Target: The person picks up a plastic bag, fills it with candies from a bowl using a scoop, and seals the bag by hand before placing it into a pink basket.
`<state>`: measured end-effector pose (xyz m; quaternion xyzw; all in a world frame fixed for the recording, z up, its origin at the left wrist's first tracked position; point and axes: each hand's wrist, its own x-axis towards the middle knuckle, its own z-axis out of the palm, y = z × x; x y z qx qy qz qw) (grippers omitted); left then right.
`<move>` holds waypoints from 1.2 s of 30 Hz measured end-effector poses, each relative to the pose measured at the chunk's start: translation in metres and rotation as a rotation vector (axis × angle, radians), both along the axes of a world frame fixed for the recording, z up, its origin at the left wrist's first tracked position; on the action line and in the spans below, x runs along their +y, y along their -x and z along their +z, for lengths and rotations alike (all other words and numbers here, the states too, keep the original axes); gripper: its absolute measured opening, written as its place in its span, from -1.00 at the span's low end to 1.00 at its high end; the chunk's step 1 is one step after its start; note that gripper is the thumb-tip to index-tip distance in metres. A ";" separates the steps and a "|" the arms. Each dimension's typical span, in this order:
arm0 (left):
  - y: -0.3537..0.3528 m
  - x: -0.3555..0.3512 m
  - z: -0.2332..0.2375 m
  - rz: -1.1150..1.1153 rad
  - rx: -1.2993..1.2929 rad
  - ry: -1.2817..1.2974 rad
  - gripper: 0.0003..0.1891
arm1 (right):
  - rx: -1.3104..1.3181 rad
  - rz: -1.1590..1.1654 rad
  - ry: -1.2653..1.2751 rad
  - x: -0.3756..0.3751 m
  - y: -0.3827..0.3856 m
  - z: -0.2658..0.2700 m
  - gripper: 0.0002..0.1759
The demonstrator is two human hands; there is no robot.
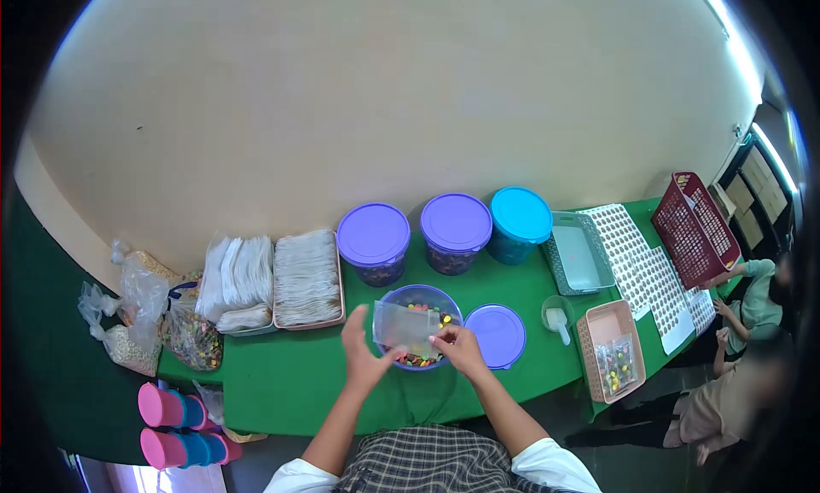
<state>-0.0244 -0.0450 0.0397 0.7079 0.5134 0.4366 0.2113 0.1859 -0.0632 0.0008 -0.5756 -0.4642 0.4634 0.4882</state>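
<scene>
Here, in the lower middle of the frame, a person's two hands are holding a clear bag (403, 324) over an open tub (418, 288) of coloured sweets. The left hand (363, 356) is gripping the bag's left edge, fingers loosely spread. The right hand (459, 345) is pinching the bag's right edge with its fingertips. The bag is looking empty so far. The tub's purple lid (498, 336) is lying just right of it. At lower right, a pink basket (608, 320) is holding only a few filled bags, while thick stacks of empty bags (306, 279) are sitting at centre left, so most of the filling seems to be lying ahead.
</scene>
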 end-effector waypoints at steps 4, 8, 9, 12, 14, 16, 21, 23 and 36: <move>-0.012 0.006 0.027 -0.345 0.480 -0.191 0.10 | -0.067 0.166 0.009 -0.004 0.011 0.002 -0.80; -0.006 0.017 0.003 -0.591 0.354 -0.088 -0.06 | 0.053 0.227 0.083 -0.005 0.010 0.010 -0.73; -0.003 0.016 -0.001 -0.632 0.292 -0.048 -0.12 | 0.054 0.226 0.081 -0.006 0.009 0.009 -0.73; 0.000 0.011 -0.006 -0.606 0.224 -0.028 -0.21 | 0.277 0.268 0.150 -0.009 0.011 0.005 -0.74; 0.001 0.010 -0.001 -0.574 0.237 -0.004 -0.20 | 0.126 0.170 0.080 -0.011 0.016 0.003 -0.81; 0.002 0.011 0.000 -0.538 0.248 0.025 -0.19 | -0.170 0.114 -0.248 -0.013 0.016 0.028 -0.81; -0.003 0.014 0.005 -0.717 -0.181 0.354 -0.10 | -0.782 0.468 -0.576 -0.019 0.008 0.081 -0.81; -0.005 0.012 0.008 -0.747 -0.187 0.419 -0.09 | -0.701 0.638 -0.462 -0.008 0.001 0.065 -0.80; 0.044 0.006 -0.038 -0.800 -0.243 0.970 -0.22 | -0.271 0.416 -0.214 0.003 -0.015 0.016 -0.78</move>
